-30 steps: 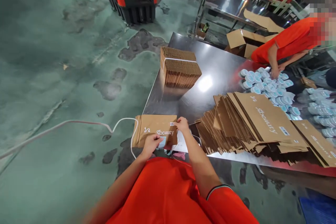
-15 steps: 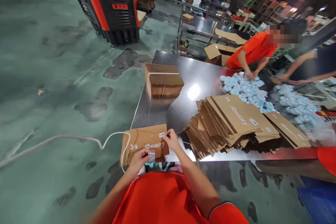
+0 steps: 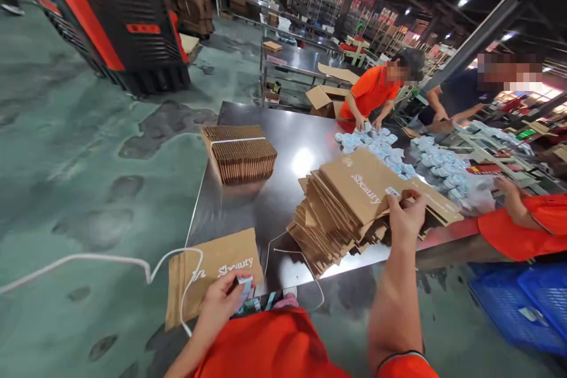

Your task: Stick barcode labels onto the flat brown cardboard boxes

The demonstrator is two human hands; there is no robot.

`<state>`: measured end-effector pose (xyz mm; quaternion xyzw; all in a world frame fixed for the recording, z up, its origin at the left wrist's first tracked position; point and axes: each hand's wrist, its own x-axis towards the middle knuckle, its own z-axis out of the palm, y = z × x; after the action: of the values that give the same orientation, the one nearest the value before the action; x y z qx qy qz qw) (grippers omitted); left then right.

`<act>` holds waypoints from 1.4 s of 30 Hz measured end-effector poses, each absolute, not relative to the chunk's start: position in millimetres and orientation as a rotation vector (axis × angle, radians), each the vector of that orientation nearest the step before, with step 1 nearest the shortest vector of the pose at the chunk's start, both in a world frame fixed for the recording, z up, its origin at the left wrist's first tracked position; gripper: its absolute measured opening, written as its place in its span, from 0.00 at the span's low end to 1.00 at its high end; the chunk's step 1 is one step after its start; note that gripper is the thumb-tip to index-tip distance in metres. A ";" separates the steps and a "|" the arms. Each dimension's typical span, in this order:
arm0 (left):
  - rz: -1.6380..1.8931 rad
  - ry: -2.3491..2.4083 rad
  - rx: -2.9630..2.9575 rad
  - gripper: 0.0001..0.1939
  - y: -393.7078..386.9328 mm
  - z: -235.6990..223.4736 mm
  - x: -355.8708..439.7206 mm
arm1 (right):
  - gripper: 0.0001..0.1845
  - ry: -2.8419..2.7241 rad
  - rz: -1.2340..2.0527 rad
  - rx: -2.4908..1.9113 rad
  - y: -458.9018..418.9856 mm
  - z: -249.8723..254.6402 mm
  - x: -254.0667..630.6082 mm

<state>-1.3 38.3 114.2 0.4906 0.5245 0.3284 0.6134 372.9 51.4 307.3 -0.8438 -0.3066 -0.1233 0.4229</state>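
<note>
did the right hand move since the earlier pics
Yes, the right hand has moved rightward along the steel table, off the single kraft bag and over to the pile of flat kraft bags.

Small card partly hidden by left-hand fingers; far shelves too small to tell; right forearm blurred

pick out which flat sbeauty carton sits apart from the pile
The flat kraft Sbeauty carton at the left hand; the others lie heaped in the pile under the right hand.
</note>
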 end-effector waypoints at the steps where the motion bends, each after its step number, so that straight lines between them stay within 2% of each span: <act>1: 0.756 1.205 1.110 0.13 38.3 117.9 0.0 | 0.26 -0.711 -0.328 -2.249 48.3 304.5 379.8; 3: 0.755 1.181 1.075 0.15 38.2 127.6 1.8 | 0.26 -0.622 -0.432 -2.338 41.5 300.2 373.9; 5: 0.786 1.148 1.045 0.15 38.8 137.6 3.9 | 0.25 -0.656 -0.574 -2.132 35.4 296.8 344.6; 7: 0.826 1.099 0.998 0.16 39.9 144.8 6.7 | 0.19 -0.777 -0.490 -1.848 31.6 289.0 299.2; 9: 0.859 1.066 0.919 0.18 40.4 147.9 9.1 | 0.13 -1.051 -0.091 -1.682 31.2 271.0 247.4; 11: 0.869 1.064 0.854 0.19 39.7 148.0 9.4 | 0.11 -1.466 0.502 -1.554 34.3 242.9 199.7; 13: 0.871 1.090 0.867 0.17 38.2 146.9 6.9 | 0.08 -1.639 0.931 -1.469 38.4 212.4 164.5; 15: 0.880 1.138 0.941 0.13 36.8 145.6 2.5 | 0.05 -1.553 1.175 -1.453 39.8 188.8 144.4; 17: 0.883 1.189 1.003 0.12 35.7 143.5 -2.5 | 0.07 -1.414 1.270 -1.459 37.7 176.0 136.6; 22: 0.812 1.366 1.060 0.19 33.3 120.1 -10.6 | 0.09 -1.345 1.189 -1.524 43.6 151.4 142.2; 29: 0.809 1.388 0.852 0.19 42.2 40.4 -16.1 | 0.08 -1.337 1.051 -1.893 113.4 47.2 157.5; 32: 0.807 1.396 0.794 0.20 49.1 13.0 -20.3 | 0.07 -1.372 1.059 -1.939 131.1 19.0 154.7; 42: 0.786 1.389 0.669 0.19 50.8 -8.2 -26.2 | 0.09 -1.522 0.972 -2.027 134.7 0.2 149.9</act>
<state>-26.2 50.8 -8.2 0.2943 0.6112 0.3456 0.6484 149.9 134.7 0.2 -0.7296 -0.5480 0.3499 0.2119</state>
